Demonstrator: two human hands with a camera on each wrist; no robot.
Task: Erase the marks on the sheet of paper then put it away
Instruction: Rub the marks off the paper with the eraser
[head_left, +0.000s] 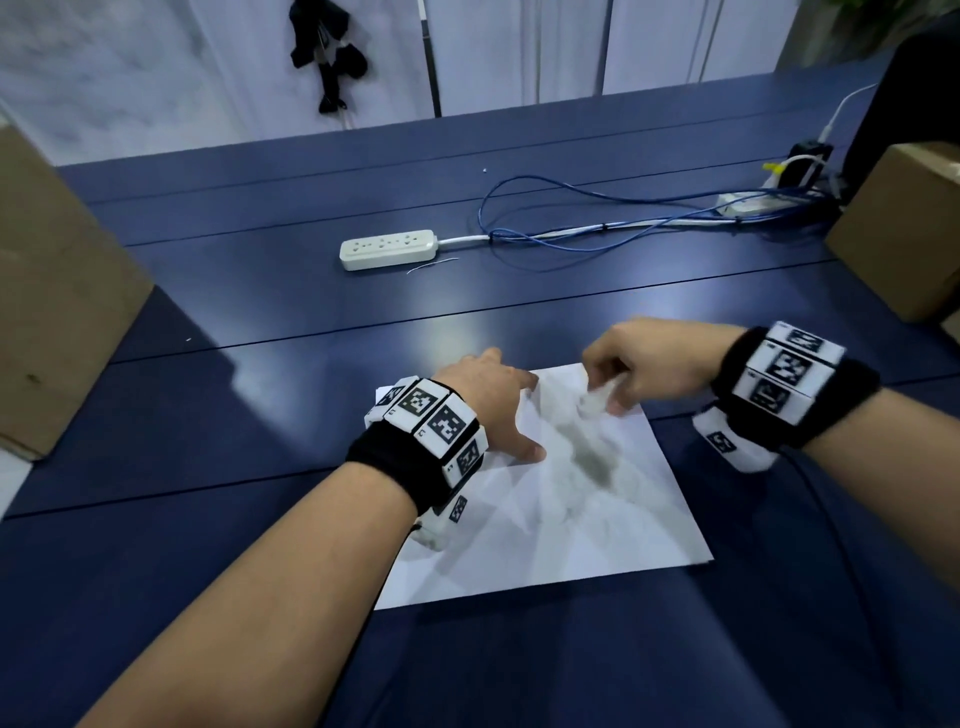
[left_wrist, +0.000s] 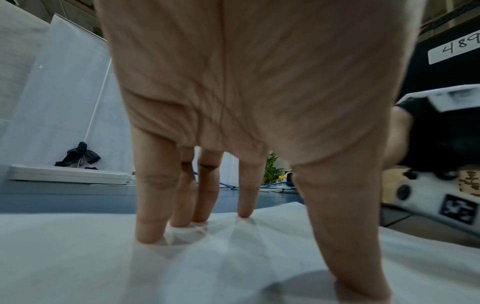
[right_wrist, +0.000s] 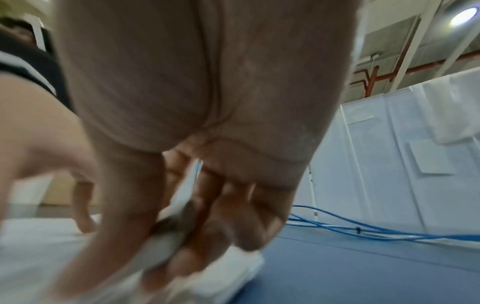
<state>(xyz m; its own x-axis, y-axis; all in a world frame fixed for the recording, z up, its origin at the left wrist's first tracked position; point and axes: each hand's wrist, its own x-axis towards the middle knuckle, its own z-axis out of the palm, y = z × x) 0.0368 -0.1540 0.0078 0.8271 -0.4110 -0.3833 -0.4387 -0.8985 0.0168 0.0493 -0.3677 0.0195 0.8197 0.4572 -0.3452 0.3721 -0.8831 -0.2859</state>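
Note:
A white sheet of paper lies flat on the blue table in front of me. My left hand presses its left part down with spread, straight fingers, the sheet under them. My right hand hovers over the sheet's far right corner and pinches a small white eraser, blurred by motion. In the right wrist view the eraser sits between thumb and curled fingers, low over the paper. I cannot make out marks on the paper; only grey shadows show.
A white power strip and blue cables lie further back on the table. Cardboard boxes stand at the left and right edges. A black object stands at the far right.

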